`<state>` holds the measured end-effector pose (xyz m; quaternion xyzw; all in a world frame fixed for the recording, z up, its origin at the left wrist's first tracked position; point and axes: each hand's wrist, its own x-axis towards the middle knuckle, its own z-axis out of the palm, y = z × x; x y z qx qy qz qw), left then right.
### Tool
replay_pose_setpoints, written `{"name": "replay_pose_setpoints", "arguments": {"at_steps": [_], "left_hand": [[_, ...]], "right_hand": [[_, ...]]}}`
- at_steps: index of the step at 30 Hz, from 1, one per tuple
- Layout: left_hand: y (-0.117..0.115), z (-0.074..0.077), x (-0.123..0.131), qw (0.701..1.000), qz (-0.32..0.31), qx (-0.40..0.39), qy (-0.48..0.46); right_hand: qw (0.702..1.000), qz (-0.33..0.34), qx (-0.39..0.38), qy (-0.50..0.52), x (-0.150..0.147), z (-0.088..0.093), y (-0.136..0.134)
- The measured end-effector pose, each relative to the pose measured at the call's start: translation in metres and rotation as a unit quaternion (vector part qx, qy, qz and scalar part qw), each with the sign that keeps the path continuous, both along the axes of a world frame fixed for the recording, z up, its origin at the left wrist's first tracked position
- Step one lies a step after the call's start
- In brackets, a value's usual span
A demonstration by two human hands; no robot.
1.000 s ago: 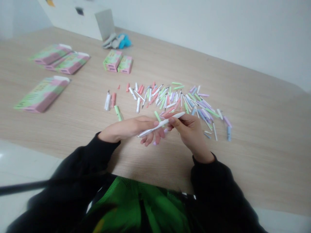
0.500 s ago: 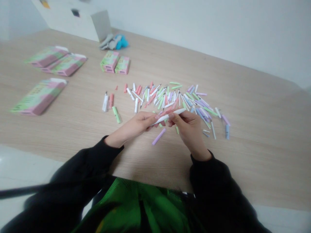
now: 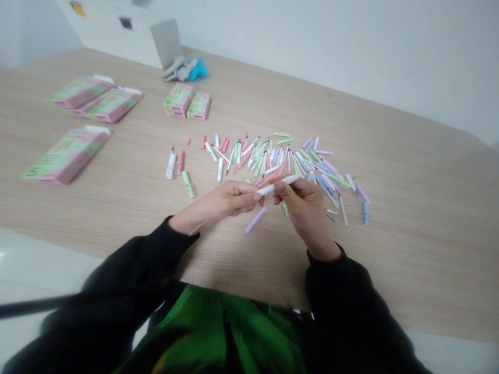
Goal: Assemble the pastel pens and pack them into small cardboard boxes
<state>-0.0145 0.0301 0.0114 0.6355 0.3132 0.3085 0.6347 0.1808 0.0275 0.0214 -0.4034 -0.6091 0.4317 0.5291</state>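
My left hand (image 3: 228, 201) and my right hand (image 3: 304, 205) meet in front of me over the desk. Between them is a slim white pen (image 3: 279, 185), tilted with its right end higher. The left thumb and fingers pinch its left end. Farther along, the right thumb and fingertips grip the same pen near its middle. Just behind the fingers lies a pink pen part (image 3: 268, 179), partly covered. Beyond the hands spreads a loose pile of pastel caps, barrels and white dark-tipped pen cores (image 3: 259, 150). A purple piece (image 3: 255, 220) rests on the desk below the fingers.
Pink-and-green boxes (image 3: 70, 156) lie at the left, with smaller boxes (image 3: 198, 106) farther back. Grey and blue gloves (image 3: 187, 69) sit beside a white box (image 3: 166, 41) near the wall. A green cap (image 3: 188, 184) and a blue cap (image 3: 365, 213) lie apart from the pile.
Less of the white pen shows at its left end, where the left thumb now sits at the tip. My hands stay close together, and the view has shifted slightly.
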Motion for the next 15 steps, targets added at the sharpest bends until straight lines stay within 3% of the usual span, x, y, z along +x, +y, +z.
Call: {"name": "replay_pose_setpoints", "arguments": {"at_steps": [4, 6, 12, 15], "left_hand": [[-0.008, -0.003, 0.013, 0.976, 0.14, 0.139, 0.089], [-0.012, -0.005, 0.018, 0.962, 0.19, 0.166, 0.107], [-0.01, -0.004, 0.016, 0.992, 0.108, 0.025, 0.052], [-0.008, -0.001, 0.015, 0.986, 0.142, 0.067, 0.054]], "right_hand": [[0.999, -0.049, -0.019, -0.003, -0.006, -0.006, 0.001], [0.998, -0.065, -0.028, -0.006, -0.007, -0.008, 0.002], [0.998, -0.056, -0.022, -0.032, -0.002, -0.003, 0.003], [0.998, -0.063, -0.01, -0.028, 0.0, -0.001, 0.003]]}}
